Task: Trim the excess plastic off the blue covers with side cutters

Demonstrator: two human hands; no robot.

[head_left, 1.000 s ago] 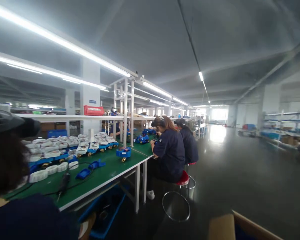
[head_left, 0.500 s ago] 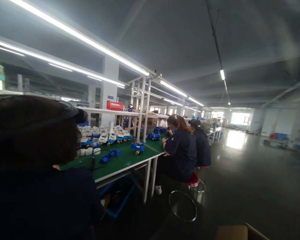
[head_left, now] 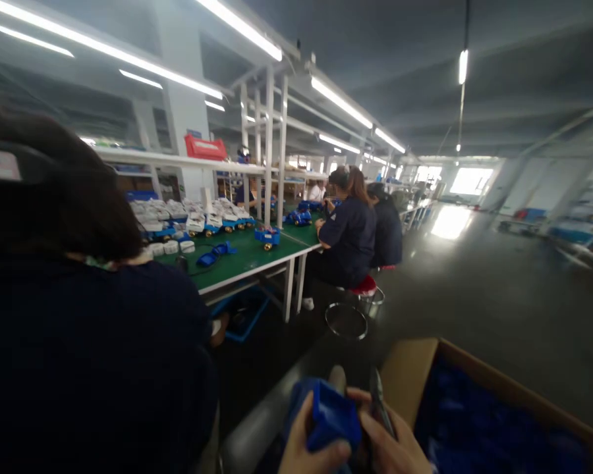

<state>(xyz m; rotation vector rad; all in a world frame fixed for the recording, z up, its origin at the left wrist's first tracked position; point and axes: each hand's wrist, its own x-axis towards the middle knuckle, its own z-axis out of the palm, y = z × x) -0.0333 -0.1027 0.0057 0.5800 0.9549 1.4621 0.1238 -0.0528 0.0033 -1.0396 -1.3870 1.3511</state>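
At the bottom of the head view, my left hand [head_left: 309, 441] grips a blue plastic housing [head_left: 336, 416], a box-like part with an open hollow side facing up. My right hand [head_left: 393, 438] is beside it, closed around a pointed metal tool [head_left: 378, 398] with its tip upward. Its fingertips are close to the housing's right side; whether they touch it is unclear. The tool's lower end is hidden in the palm. Just right of my hands, an open cardboard box [head_left: 410, 375] contains many blue parts [head_left: 489, 421].
A co-worker in dark clothes [head_left: 103, 355] sits close on the left. Beyond is a green-topped bench [head_left: 247, 260] with white and blue assemblies [head_left: 207, 217]. More people [head_left: 348, 214] sit farther along it. A stool's metal ring [head_left: 346, 321] and a blue crate [head_left: 244, 322] are low down.
The view has tilted down, and both my hands with the blue housing and metal tool have come into sight. More of the cardboard box shows, including its blue contents.
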